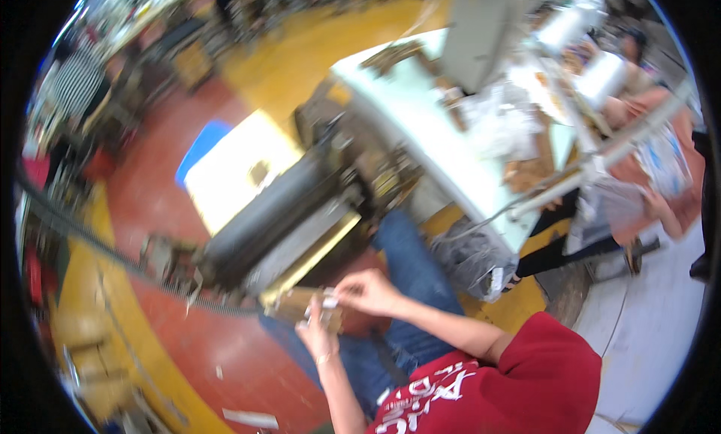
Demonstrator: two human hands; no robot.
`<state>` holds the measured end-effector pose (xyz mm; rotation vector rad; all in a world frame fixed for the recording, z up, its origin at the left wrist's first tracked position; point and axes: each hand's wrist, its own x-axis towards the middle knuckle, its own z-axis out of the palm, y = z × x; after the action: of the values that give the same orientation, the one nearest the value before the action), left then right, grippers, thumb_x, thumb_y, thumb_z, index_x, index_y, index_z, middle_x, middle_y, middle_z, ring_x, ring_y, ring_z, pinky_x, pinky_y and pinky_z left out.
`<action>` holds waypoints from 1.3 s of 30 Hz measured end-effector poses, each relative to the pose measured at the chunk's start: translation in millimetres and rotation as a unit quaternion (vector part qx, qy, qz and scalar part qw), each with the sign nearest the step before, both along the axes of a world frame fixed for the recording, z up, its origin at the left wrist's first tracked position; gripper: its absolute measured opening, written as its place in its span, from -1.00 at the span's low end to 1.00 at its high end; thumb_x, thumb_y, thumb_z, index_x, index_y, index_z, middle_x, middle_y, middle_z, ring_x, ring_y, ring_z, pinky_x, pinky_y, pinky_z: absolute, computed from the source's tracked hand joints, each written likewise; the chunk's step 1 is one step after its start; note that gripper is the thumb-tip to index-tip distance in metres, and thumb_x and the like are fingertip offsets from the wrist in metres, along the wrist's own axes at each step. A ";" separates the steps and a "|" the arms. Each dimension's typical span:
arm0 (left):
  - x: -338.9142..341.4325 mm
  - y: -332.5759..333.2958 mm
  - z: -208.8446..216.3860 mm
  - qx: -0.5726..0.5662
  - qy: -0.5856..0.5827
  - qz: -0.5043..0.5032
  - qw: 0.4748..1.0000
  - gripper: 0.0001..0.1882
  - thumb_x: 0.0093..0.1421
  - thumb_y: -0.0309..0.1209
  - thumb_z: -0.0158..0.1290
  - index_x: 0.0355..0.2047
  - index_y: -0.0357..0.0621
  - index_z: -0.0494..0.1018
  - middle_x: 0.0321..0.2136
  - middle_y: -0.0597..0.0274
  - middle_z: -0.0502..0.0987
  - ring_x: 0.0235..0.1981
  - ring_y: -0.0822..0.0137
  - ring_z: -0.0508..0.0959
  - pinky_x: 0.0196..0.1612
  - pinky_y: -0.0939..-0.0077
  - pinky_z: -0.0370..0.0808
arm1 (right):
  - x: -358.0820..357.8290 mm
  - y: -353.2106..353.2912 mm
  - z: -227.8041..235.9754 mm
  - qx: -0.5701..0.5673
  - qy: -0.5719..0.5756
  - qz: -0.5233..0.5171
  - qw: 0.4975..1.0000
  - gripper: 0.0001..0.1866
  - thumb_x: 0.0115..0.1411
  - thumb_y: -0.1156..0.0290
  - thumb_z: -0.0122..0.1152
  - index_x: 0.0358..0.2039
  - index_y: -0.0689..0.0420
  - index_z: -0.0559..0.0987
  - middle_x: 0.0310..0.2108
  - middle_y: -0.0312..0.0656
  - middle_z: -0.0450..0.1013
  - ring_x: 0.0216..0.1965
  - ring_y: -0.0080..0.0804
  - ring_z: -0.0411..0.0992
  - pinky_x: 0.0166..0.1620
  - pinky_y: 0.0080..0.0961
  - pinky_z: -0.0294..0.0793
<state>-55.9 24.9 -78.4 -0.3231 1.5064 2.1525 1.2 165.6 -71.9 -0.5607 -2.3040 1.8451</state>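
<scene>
My left hand (pixel 317 333) is closed on a small stack of flat brown pieces (pixel 289 308), perhaps leather or card; blur hides their exact kind. Small white bits (pixel 330 302) show on top of the stack. Beside it, my right hand (pixel 366 290) has thumb and fingers drawn together at a white bit on the stack's edge. Just beyond both hands stands a machine with a long dark roller (pixel 266 216) and a pale yellow-edged plate (pixel 312 257).
A cream board (pixel 240 171) and a blue bin (pixel 201 150) sit behind the roller. To the right, a pale table (pixel 420 126) bears clear plastic bags (pixel 503 122) and brown pieces. Another person (pixel 650 171) works beyond it. A dark hose (pixel 113 250) crosses at left.
</scene>
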 end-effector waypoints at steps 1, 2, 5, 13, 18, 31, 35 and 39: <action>-1.2 -0.9 -0.6 0.018 -0.009 -0.001 1.000 -0.64 0.20 -0.38 0.08 -0.07 -0.35 0.36 -0.22 0.05 0.51 -0.28 0.33 0.56 -0.33 0.49 0.56 | -0.3 2.6 1.2 0.020 0.002 -0.008 1.000 -0.80 0.07 0.32 0.26 -0.36 0.19 0.62 -0.43 -0.14 0.57 -0.39 -0.47 0.52 -0.30 -0.48 0.49; 0.0 0.9 -3.1 0.063 -0.043 0.032 0.997 -0.54 0.22 -0.34 0.07 0.04 -0.37 0.28 -0.06 -0.05 0.44 -0.10 0.24 0.51 -0.11 0.38 0.52 | -0.7 5.6 2.0 -0.041 -0.022 -0.022 0.999 -0.80 0.09 0.32 0.26 -0.35 0.19 0.62 -0.47 -0.19 0.56 -0.44 -0.53 0.48 -0.34 -0.50 0.47; -5.5 -7.8 -12.3 0.068 -0.054 0.026 0.996 -0.51 0.24 -0.29 0.03 0.09 -0.31 0.25 -0.01 -0.02 0.41 -0.01 0.20 0.45 0.02 0.27 0.43 | -3.6 14.1 -1.5 -0.111 -0.031 -0.097 0.989 -0.80 0.14 0.33 0.24 -0.36 0.23 0.60 -0.55 -0.27 0.53 -0.51 -0.65 0.43 -0.42 -0.62 0.42; -11.9 -16.8 -19.0 0.056 -0.033 0.040 0.997 -0.57 0.22 -0.29 0.05 0.02 -0.27 0.31 -0.11 0.05 0.45 -0.10 0.24 0.48 -0.07 0.34 0.48 | -61.3 38.7 -32.8 -0.114 -0.146 -0.178 0.967 -0.70 0.11 0.26 0.26 -0.26 0.24 0.62 -0.49 -0.26 0.55 -0.43 -0.65 0.49 -0.37 -0.65 0.49; -5.7 -19.5 -11.2 0.062 -0.029 0.041 0.997 -0.57 0.24 -0.27 0.03 0.03 -0.25 0.28 -0.11 0.04 0.44 -0.10 0.24 0.47 -0.07 0.33 0.47 | -90.5 28.1 -28.7 0.000 -0.024 -0.180 0.983 -0.49 0.06 0.11 0.26 -0.14 0.29 0.52 -0.39 0.00 0.54 -0.35 -0.21 0.54 -0.25 -0.37 0.47; 8.4 -4.5 -5.6 0.132 -0.014 -0.071 0.989 -0.46 0.34 -0.23 -0.17 0.21 -0.33 0.07 0.18 -0.03 0.20 0.24 0.16 0.19 0.26 0.22 0.17 | 27.2 -19.9 3.7 -0.026 -0.027 0.006 0.999 -0.55 -0.02 0.14 0.36 -0.24 0.25 0.56 -0.45 -0.06 0.56 -0.41 -0.25 0.56 -0.32 -0.40 0.53; 12.5 -1.6 1.7 0.116 0.020 -0.099 0.988 -0.54 0.31 -0.24 -0.08 0.10 -0.29 0.24 0.09 0.02 0.31 0.16 0.18 0.29 0.20 0.25 0.25 | 24.6 -15.4 5.5 -0.001 -0.004 -0.029 1.000 -0.63 -0.07 0.21 0.38 -0.31 0.18 0.60 -0.45 -0.07 0.56 -0.41 -0.25 0.56 -0.31 -0.41 0.52; 14.7 0.6 -2.0 0.147 0.000 -0.067 0.987 -0.62 0.29 -0.26 -0.06 0.03 -0.23 0.31 0.01 0.05 0.39 0.09 0.21 0.37 0.16 0.24 0.31 | 22.6 -6.7 2.3 -0.064 -0.023 -0.019 0.998 -0.72 0.02 0.31 0.33 -0.31 0.23 0.62 -0.41 -0.07 0.57 -0.35 -0.43 0.57 -0.27 -0.51 0.53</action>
<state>-41.2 25.5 -80.5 -0.1164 1.1522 2.2247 23.9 158.9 -69.6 -0.6653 -2.1975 1.9918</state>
